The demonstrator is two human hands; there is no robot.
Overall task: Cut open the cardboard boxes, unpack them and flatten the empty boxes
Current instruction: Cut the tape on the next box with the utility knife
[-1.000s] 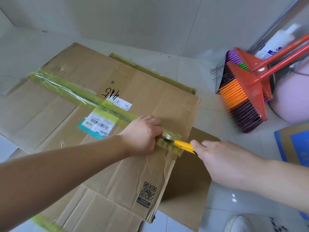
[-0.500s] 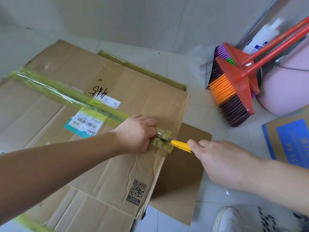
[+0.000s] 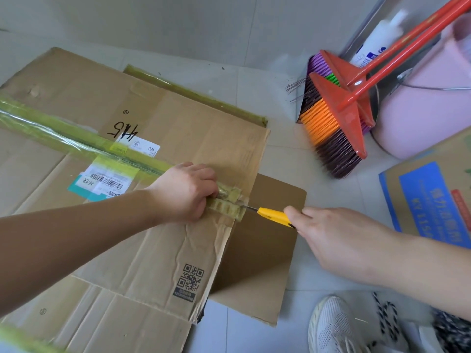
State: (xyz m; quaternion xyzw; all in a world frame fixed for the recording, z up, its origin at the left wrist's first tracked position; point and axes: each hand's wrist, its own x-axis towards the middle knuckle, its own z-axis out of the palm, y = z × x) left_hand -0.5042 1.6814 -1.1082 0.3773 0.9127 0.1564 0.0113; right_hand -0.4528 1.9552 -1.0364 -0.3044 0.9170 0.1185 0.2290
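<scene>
A large brown cardboard box [image 3: 183, 118] lies flat on the tiled floor, with a strip of yellow-green tape [image 3: 76, 141] running along its seam. My left hand [image 3: 186, 192] grips the crumpled end of that tape at the box's right edge. My right hand [image 3: 339, 240] holds a yellow utility knife [image 3: 274, 215]. The knife's thin blade points left into the tape end, just right of my left hand. A loose cardboard flap [image 3: 262, 250] lies under the knife.
Two red brooms [image 3: 339, 110] with orange and purple bristles lean at the upper right beside a pink bucket [image 3: 420, 108] and a white bottle [image 3: 379, 36]. A second box with a blue label [image 3: 433, 197] sits at the right. A white shoe [image 3: 334, 327] is at the bottom.
The knife has drawn back slightly to the right, so more of its blade shows outside the tape end. My left hand keeps its grip on the tape.
</scene>
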